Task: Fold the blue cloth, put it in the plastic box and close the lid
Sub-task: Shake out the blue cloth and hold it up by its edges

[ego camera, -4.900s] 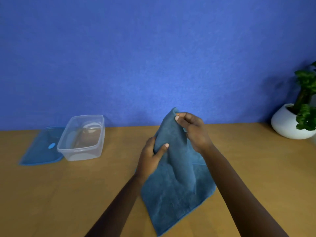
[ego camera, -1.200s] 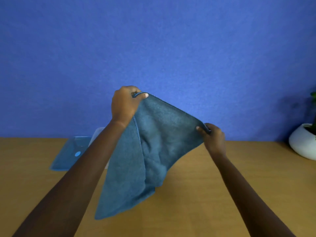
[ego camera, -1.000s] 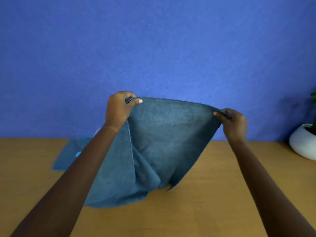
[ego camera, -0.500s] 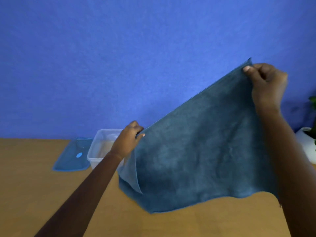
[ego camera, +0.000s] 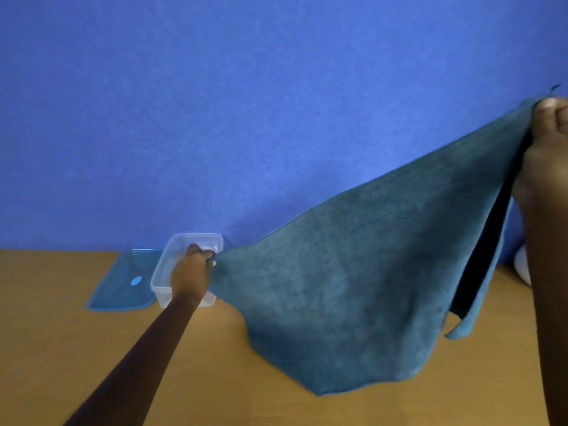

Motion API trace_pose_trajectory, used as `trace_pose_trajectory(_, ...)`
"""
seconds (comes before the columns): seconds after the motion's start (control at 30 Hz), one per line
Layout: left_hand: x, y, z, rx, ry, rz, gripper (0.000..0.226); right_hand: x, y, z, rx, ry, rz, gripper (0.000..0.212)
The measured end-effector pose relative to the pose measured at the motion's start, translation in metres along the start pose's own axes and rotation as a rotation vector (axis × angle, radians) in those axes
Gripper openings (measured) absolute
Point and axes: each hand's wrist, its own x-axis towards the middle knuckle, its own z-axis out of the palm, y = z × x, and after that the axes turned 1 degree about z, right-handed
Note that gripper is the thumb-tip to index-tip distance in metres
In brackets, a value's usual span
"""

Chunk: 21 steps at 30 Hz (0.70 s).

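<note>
The blue cloth hangs stretched in the air above the wooden table, its top edge slanting up to the right. My left hand grips its lower left corner, in front of the clear plastic box. My right hand pinches the upper right corner high at the frame's right edge. The cloth's bottom tip hangs close to the table. The box stands open by the wall, partly hidden behind my left hand. Its blue lid lies flat to the left of it.
A blue wall runs along the table's far edge. A white pot shows as a sliver at the right, mostly hidden behind the cloth and my right arm.
My hands moved further apart and the cloth spread wider. My left hand sank lower in front of the box; my right hand swung out to the right edge of view.
</note>
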Motion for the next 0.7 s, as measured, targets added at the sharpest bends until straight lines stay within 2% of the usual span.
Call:
trace_pose_trajectory(0.1, 0.012, 0.014, -0.012, -0.309, 0.127, 0.037, 0.023, -0.015, -0.012, 0.005, 0.139, -0.15, 0.019, 0.026)
trace_pose_trajectory(0.2, 0.026, 0.033, -0.029, -0.395, 0.186, 0.209, 0.031, -0.024, -0.019, 0.012, 0.255, -0.347, 0.076, 0.028)
trace_pose_trajectory(0.33, 0.039, 0.069, -0.043, -0.651, 0.249, 0.414, 0.034, -0.038, -0.021, 0.03, 0.272, -0.565, 0.115, 0.028)
trace_pose_trajectory(0.4, 0.043, 0.085, -0.05, -0.77, 0.195, 0.456, 0.037, -0.045, -0.017, 0.041, 0.266, -0.641, 0.134, 0.028)
trace_pose_trajectory(0.53, 0.037, 0.116, -0.065, -1.075, -0.046, 0.368, 0.044, -0.064, -0.008, 0.067, 0.19, -0.764, 0.142, 0.029)
trace_pose_trajectory(0.7, 0.027, 0.131, -0.075, -1.266, -0.276, 0.353, 0.042, -0.092, 0.0, 0.095, 0.174, -0.804, 0.174, 0.03)
